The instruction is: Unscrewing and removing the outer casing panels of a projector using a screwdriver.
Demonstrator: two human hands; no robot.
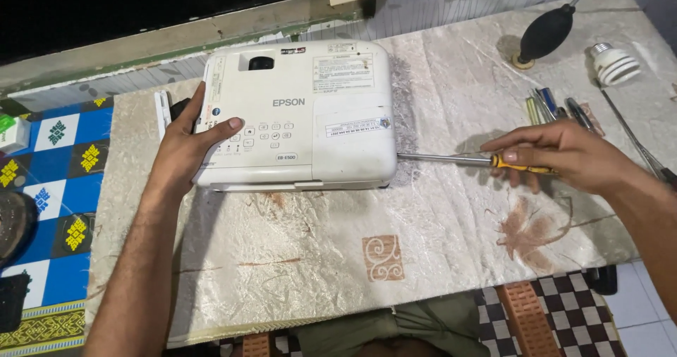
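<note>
We see white projector [300, 113] at table [451, 244] centre, left hand [189, 142] clasping its left edge. Right hand [564, 156] grasps screwdriver [462, 160]; shaft lies horizontal, tip touching projector's right side. Projector lies left of right grip.

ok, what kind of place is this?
Probably a home or small-shop repair bench, not a lab: a cloth-covered table holds a white projector, with loose hand tools, a black air blower and a bulb. Tiled floor below.
</note>
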